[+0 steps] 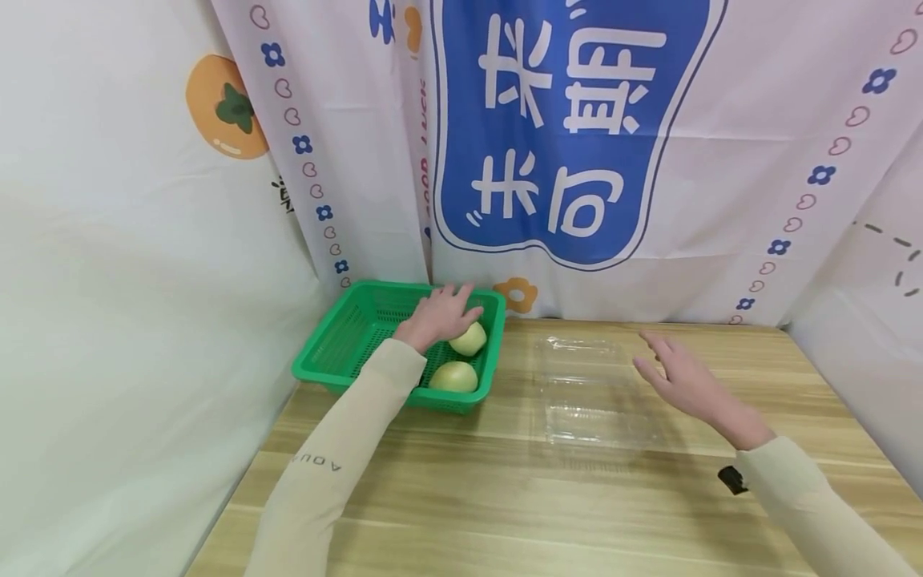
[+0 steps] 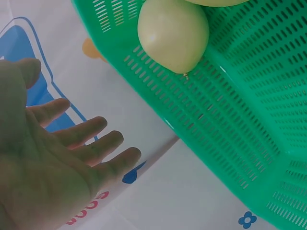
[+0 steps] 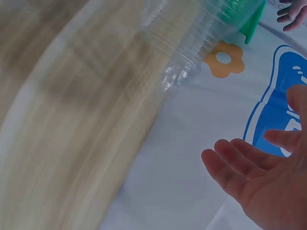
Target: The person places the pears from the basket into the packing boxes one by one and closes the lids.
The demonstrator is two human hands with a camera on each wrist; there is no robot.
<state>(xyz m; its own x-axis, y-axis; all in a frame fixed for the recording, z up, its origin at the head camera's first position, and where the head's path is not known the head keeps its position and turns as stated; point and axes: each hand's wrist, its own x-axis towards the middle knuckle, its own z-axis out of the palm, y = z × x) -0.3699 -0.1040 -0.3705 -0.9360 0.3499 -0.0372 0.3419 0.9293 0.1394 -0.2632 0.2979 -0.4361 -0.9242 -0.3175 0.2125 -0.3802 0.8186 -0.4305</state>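
Over the green plastic basket [image 1: 493,361] hovers my left hand [image 1: 440,315], its fingers spread and holding nothing. Below it in the basket lie two smooth, round, pale yellow-green fruits: one fruit [image 1: 469,340] right beside the hand and a nearer fruit [image 1: 454,377]. The left wrist view shows one fruit [image 2: 173,36] with a small stem tip, and part of the other fruit [image 2: 218,1] at the top edge. My right hand [image 1: 685,377] is held above the table, fingers loosely extended, just right of a clear plastic container [image 1: 587,393].
The wooden table [image 1: 461,497] runs to a printed cloth [image 1: 721,200] hanging at the back. White cloth [image 1: 144,280] also closes off the left side. A small black object [image 1: 733,480] shows by the right sleeve.
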